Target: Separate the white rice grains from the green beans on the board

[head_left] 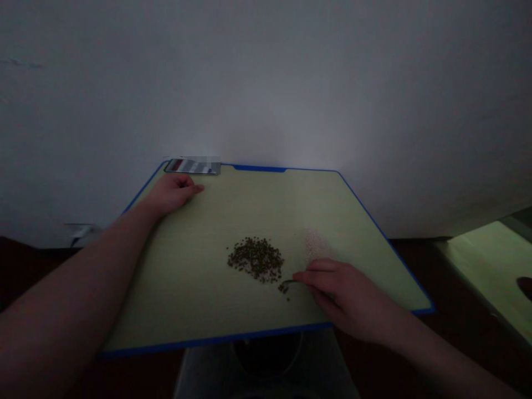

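My right hand [344,291] pinches a slim metal tool with a curved tip [288,281]; most of it is hidden by my fingers, so its kind is unclear. Its tip touches a few dark grains [283,288] at the lower right edge of a pile of greenish-brown grains [255,257]. Some pale grains show among the dark ones. Beyond my right hand lies a heap of small whitish grains [316,244], partly covered by it. My left hand [174,193] rests on the board with fingers curled in and thumb stretched out, holding nothing visible, just below a phone [193,166].
A pale tabletop board with a blue rim [233,302] carries everything and stands against a grey wall [266,83]. A dark round container [268,354] is below its near edge. Another pale surface [490,266] appears at right, and a wall socket with a plug [81,233] at left.
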Tool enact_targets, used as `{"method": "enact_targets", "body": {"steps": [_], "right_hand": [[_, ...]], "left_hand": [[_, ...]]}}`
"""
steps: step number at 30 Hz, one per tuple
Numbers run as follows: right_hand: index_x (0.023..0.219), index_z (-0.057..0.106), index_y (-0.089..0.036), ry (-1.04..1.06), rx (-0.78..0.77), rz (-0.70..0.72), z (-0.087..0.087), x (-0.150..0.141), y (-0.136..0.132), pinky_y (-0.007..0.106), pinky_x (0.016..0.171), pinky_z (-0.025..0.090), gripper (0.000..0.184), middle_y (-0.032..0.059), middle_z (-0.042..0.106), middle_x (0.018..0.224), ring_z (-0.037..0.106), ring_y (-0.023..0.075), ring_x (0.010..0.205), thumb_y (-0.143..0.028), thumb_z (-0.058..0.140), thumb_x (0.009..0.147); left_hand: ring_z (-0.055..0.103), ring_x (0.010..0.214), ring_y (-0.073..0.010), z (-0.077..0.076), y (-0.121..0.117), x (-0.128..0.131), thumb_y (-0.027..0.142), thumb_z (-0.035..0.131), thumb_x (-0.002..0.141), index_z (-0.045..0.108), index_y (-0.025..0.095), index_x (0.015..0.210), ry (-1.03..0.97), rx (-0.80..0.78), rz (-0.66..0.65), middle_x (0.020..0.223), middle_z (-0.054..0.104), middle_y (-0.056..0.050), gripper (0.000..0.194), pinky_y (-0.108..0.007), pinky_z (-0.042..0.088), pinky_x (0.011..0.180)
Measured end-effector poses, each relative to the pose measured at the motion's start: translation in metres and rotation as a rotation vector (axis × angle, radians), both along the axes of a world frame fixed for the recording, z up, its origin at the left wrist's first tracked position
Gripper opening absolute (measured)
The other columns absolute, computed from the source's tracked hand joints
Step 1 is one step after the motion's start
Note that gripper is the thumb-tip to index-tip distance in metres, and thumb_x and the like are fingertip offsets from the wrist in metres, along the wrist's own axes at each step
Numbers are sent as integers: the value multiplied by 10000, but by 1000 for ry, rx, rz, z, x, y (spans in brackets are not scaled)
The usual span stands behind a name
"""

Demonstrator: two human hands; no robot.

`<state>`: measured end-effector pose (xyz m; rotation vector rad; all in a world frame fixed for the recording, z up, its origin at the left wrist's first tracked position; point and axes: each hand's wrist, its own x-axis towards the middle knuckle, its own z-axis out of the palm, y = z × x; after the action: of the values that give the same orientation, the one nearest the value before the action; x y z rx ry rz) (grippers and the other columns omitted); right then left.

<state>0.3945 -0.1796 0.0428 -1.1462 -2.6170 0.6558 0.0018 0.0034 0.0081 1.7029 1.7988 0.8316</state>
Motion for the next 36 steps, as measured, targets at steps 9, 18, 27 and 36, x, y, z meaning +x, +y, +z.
{"method": "enact_targets", "body": {"steps": [9, 18, 27, 36], "right_hand": [[1277, 730, -198, -22, -30, -24, 2, 4, -2, 377, 844, 552, 477, 101, 730, 1065, 695, 237, 965, -13, 523, 889], [1250, 741, -188, -32, -57, -42, 8, 8, -2, 372, 820, 530, 444, 95, 717, 1028, 691, 242, 944, -20, 532, 896], [1257, 739, -193, -41, -36, -78, 7, 11, -4, 379, 837, 542, 490, 101, 730, 1054, 699, 250, 979, -2, 525, 860], [1232, 750, -188, -27, -39, -87, 10, 9, -8, 365, 805, 550, 453, 98, 733, 1027, 707, 243, 945, -22, 517, 881]], "left_hand": [[658, 829, -286, 0, 6, 4, 507, 539, 761, 655, 245, 784, 483, 41, 208, 841, 711, -123, 287, -404, 450, 717], [660, 1175, -388, 1, 18, 6, 513, 520, 830, 557, 82, 1416, 589, -64, 196, 1315, 682, -274, 728, -504, 505, 998], [610, 1288, -444, 3, 49, -3, 570, 424, 888, 425, 145, 1599, 775, -90, 66, 1417, 637, -245, 828, -549, 470, 1065], [638, 1231, -399, 7, 39, -12, 523, 475, 859, 318, 125, 1636, 728, -16, 27, 1379, 655, -221, 887, -492, 487, 1042]]}}
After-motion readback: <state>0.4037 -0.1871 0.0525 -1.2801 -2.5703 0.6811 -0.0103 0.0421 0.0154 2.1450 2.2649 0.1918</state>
